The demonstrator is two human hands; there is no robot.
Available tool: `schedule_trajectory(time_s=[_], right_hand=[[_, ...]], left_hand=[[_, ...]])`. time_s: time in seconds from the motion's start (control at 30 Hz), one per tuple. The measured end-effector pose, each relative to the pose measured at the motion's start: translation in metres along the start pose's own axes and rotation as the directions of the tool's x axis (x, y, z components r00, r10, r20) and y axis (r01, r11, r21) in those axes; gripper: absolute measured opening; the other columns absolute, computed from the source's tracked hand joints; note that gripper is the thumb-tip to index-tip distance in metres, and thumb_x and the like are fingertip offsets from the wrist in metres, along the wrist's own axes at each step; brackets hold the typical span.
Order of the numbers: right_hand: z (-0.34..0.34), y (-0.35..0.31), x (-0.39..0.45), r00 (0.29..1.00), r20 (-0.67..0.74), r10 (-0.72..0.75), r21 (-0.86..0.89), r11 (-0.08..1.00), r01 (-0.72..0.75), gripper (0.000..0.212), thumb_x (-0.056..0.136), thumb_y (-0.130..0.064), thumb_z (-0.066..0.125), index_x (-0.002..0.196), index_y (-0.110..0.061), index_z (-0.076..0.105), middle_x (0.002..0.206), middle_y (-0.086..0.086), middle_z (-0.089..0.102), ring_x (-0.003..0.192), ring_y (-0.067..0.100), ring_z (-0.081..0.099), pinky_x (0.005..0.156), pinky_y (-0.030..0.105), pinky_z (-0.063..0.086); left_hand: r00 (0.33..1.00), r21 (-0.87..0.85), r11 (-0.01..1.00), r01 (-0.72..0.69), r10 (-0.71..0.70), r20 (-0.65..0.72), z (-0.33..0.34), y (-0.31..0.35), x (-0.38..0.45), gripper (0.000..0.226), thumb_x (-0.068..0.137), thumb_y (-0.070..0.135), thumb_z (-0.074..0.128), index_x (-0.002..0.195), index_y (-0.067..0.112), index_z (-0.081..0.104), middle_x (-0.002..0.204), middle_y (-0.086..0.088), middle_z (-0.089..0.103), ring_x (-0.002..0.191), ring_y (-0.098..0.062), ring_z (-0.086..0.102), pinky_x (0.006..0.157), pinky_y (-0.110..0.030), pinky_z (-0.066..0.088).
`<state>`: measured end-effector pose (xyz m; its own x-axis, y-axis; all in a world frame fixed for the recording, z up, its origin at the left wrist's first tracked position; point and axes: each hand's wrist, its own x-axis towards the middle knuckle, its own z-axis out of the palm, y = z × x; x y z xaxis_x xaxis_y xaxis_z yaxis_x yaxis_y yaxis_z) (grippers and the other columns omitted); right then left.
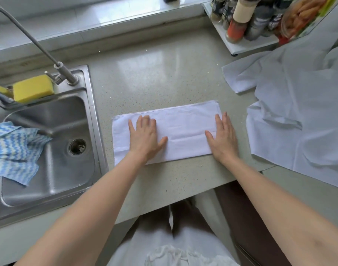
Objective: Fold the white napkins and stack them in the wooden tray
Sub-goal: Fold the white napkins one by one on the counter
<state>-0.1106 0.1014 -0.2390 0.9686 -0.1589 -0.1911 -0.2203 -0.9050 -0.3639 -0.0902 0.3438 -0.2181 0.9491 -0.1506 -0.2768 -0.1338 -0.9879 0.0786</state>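
1. Head view shows us partway through: one white napkin lies on the table, already folded into a long strip, with layered edges showing at its far right corner.
2. We judge it needs at least one more fold across its length before it can be stacked.
3. More white cloth lies loose and rumpled to the right, well apart from the strip, so we reckon most of the folding is left.
4. We see no wooden tray anywhere, so nothing is stacked as far as we can tell.
5. Our left hand presses flat on the left part of the strip, fingers straight and slightly spread, holding nothing.
6. Our right hand lies flat at the strip's right end, fingers straight, its outer edge over the napkin's short edge and onto the table.
7. Between our two hands the middle of the strip lies bare and smooth.
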Motion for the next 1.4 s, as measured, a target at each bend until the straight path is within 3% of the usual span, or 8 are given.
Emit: schedule_trajectory(time_s=[0.13,0.4,0.83,0.97,1.1,1.17,1.23,1.4], right_hand=[[-0.018,-0.017,0.009,0.969,-0.125,0.213,0.010,0.977,-0.214,0.062,0.083,-0.036,0.067,0.129,-0.003,0.041,0.133,0.017,0.043,0.121,0.033,0.040,0.099,0.038,0.033],[-0.033,-0.017,0.030,0.943,0.172,0.284,0.374,0.867,-0.329,0.015,0.078,-0.014,0.067,0.073,-0.005,0.056,0.072,0.008,0.058,0.075,0.030,0.056,0.056,0.032,0.038],[-0.087,0.000,-0.023,0.988,0.085,0.127,0.699,0.699,-0.150,0.012,0.090,-0.019,0.062,0.093,-0.009,0.067,0.086,0.009,0.072,0.081,0.033,0.067,0.071,0.043,0.054],[-0.093,-0.031,-0.025,0.991,0.105,0.081,0.679,0.722,-0.131,0.021,0.087,-0.017,0.062,0.080,0.003,0.059,0.074,0.016,0.065,0.065,0.025,0.060,0.053,0.028,0.043],[-0.080,-0.080,-0.016,0.982,0.186,0.031,0.651,0.745,-0.147,0.018,0.087,-0.013,0.057,0.077,0.002,0.056,0.062,0.009,0.060,0.054,0.023,0.059,0.047,0.029,0.048],[-0.068,-0.109,-0.010,0.967,0.256,-0.007,0.657,0.734,-0.169,0.012,0.087,-0.009,0.053,0.079,-0.001,0.056,0.059,0.011,0.064,0.047,0.024,0.064,0.046,0.031,0.054],[-0.053,-0.136,-0.004,0.952,0.304,-0.042,0.659,0.731,-0.179,0.009,0.086,-0.006,0.049,0.081,0.000,0.055,0.061,0.016,0.066,0.047,0.024,0.065,0.048,0.033,0.057],[-0.007,-0.182,0.010,0.918,0.389,-0.078,0.580,0.795,-0.178,0.017,0.083,-0.001,0.043,0.086,0.005,0.059,0.075,0.025,0.069,0.066,0.034,0.070,0.066,0.047,0.059]], left_hand=[[0.949,0.019,0.972,-0.236,0.226,0.220,-0.023,0.007,0.020,0.122,0.069,0.069,0.067,0.153,0.013,-0.001,0.161,-0.007,-0.003,0.148,-0.027,-0.007,0.119,-0.048,-0.001],[0.924,0.024,0.983,-0.182,0.162,0.348,-0.015,0.014,0.017,0.148,0.054,0.073,0.074,0.148,0.012,-0.023,0.156,-0.002,-0.029,0.144,-0.028,-0.022,0.116,-0.057,-0.004],[0.839,0.132,0.870,-0.476,0.403,0.366,-0.014,0.049,0.049,0.149,0.038,0.073,0.074,0.145,0.031,-0.021,0.156,0.006,-0.022,0.145,-0.031,-0.019,0.113,-0.062,-0.002],[0.777,0.083,0.806,-0.586,0.529,0.342,-0.022,0.041,0.041,0.138,0.053,0.075,0.071,0.151,0.027,-0.014,0.159,0.006,-0.014,0.147,-0.020,-0.011,0.118,-0.051,0.000],[0.963,-0.429,0.871,-0.240,0.268,0.004,-0.031,0.002,0.016,0.063,0.085,0.044,0.066,0.139,0.019,0.045,0.142,0.001,0.046,0.129,-0.017,0.043,0.105,-0.036,0.038],[0.997,-0.719,0.692,0.059,-0.081,0.003,-0.029,-0.023,-0.001,0.024,0.093,0.029,0.059,0.111,0.014,0.063,0.112,-0.002,0.065,0.101,-0.019,0.060,0.090,-0.035,0.048],[0.952,-0.857,0.449,0.253,-0.272,0.138,-0.025,-0.046,-0.020,0.024,0.099,0.029,0.049,0.093,0.012,0.063,0.096,-0.006,0.066,0.088,-0.024,0.062,0.085,-0.039,0.050],[0.889,-0.906,0.158,0.394,-0.314,0.332,-0.017,-0.070,-0.046,0.052,0.100,0.051,0.030,0.094,0.012,0.063,0.098,-0.009,0.067,0.090,-0.024,0.063,0.087,-0.034,0.048]])
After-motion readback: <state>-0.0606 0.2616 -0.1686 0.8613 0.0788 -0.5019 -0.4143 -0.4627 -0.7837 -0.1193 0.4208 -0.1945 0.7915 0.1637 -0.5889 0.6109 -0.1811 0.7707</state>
